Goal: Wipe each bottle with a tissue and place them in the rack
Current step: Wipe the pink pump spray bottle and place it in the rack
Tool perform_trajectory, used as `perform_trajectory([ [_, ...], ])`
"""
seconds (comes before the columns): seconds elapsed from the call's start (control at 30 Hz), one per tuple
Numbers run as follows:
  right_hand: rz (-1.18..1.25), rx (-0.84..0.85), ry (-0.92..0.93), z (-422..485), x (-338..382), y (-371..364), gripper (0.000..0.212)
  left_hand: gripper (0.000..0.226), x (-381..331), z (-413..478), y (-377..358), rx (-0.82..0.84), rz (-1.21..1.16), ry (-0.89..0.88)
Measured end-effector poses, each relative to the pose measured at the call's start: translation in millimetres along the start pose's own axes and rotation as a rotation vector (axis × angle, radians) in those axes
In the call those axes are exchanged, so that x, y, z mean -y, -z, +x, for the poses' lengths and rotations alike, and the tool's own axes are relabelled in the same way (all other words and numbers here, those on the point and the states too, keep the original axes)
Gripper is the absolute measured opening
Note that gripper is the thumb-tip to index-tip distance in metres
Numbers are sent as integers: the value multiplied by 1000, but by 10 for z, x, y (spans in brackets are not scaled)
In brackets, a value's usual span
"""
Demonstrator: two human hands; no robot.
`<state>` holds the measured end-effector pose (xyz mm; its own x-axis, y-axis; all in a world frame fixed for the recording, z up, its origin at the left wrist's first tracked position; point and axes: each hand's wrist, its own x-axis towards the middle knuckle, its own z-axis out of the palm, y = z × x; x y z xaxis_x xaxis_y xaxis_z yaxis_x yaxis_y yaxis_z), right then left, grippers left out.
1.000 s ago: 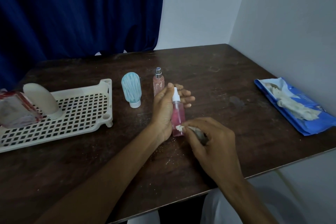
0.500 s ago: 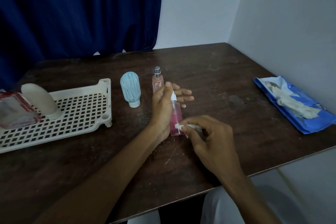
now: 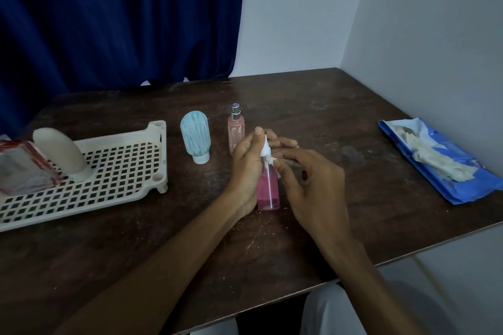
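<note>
Four bottles, head view.

1. Pink spray bottle [image 3: 268,187]: stands near the front middle of the table [image 3: 340,106], long axis vertical, white cap up, base low at the tabletop. No label legible.
2. Left hand [image 3: 245,168]: comes in from the left, fingers wrapped round the bottle's upper body, thumb up beside the cap.
3. Right hand [image 3: 313,187]: comes in from the right, fingertips pinching a small tissue [image 3: 274,160] against the bottle's shoulder, just under the cap.
4. Peach spray bottle [image 3: 236,128]: upright, just behind the left hand.
5. Teal bottle [image 3: 195,139]: standing on its white cap.
6. Rack [image 3: 114,171]: white lattice, far left, holding a white bottle [image 3: 62,153] leaning and a red-trimmed pack [image 3: 21,168].
7. Blue wipes pack [image 3: 441,160]: right edge, torn open, printing too blurred to read.
</note>
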<state>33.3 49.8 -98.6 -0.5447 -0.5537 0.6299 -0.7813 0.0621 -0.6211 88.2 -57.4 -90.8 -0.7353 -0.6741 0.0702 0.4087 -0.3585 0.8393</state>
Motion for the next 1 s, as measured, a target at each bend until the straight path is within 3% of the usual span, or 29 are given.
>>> perform_trajectory([
  [0.37, 48, 38, -79, -239, 31, 60, 11, 32, 28, 4, 39, 11, 39, -43],
  [0.57, -14, -65, 64, 59, 151, 58, 16, 29, -24, -21, 3, 59, -18, -53],
  [0.7, -140, 2, 189, 77, 164, 82, 18, 28, -45, -24, -7, 74, -23, -63],
  [1.0, -296, 14, 182, 84, 82, 122, 24, 20, -13, -42, -15, 84, -2, -107],
])
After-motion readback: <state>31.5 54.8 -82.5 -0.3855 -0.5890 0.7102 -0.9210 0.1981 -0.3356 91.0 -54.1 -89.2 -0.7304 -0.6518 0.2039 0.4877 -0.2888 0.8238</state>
